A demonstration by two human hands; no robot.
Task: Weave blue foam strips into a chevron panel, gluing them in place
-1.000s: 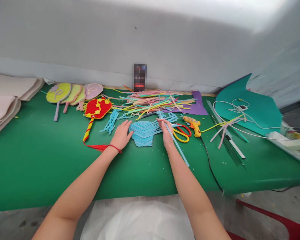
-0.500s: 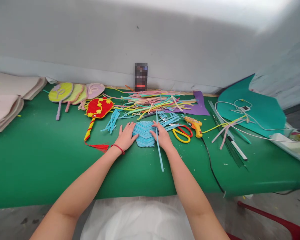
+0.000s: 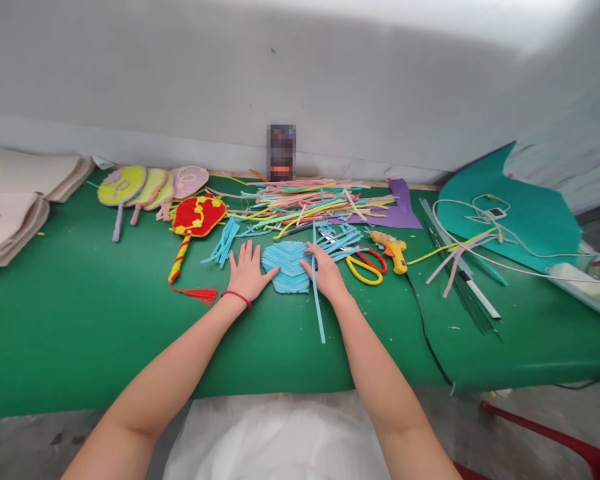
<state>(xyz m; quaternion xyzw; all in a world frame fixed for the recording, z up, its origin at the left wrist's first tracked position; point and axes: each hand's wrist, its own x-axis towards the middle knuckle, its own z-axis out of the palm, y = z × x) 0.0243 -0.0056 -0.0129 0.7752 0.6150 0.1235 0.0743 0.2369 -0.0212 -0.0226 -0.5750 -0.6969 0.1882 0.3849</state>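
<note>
A blue panel of pipe cleaners in a chevron pattern (image 3: 289, 268) lies flat on the green table between my hands. My left hand (image 3: 246, 273) rests at its left edge, fingers spread, the thumb touching it. At the right edge, my right hand (image 3: 325, 270) pinches a long blue pipe cleaner (image 3: 319, 313) that hangs down toward me. Cut blue pipe cleaners (image 3: 223, 244) lie beyond my left hand, and more blue pieces (image 3: 347, 245) lie by my right. Scissors with red and yellow handles (image 3: 365, 270) sit just right of that hand.
A yellow glue gun (image 3: 394, 252) with a black cord lies at right. Behind is a pile of coloured pipe cleaners (image 3: 300, 200) before an upright phone (image 3: 281, 153). At left are a red fan (image 3: 199, 215) and several pastel fans (image 3: 123, 185). A teal sheet (image 3: 520, 207) stands far right.
My left hand has shifted slightly left, off the blue panel's upper edge, and its fingers have spread. My right hand still pinches the long pipe cleaner in about the same place.
</note>
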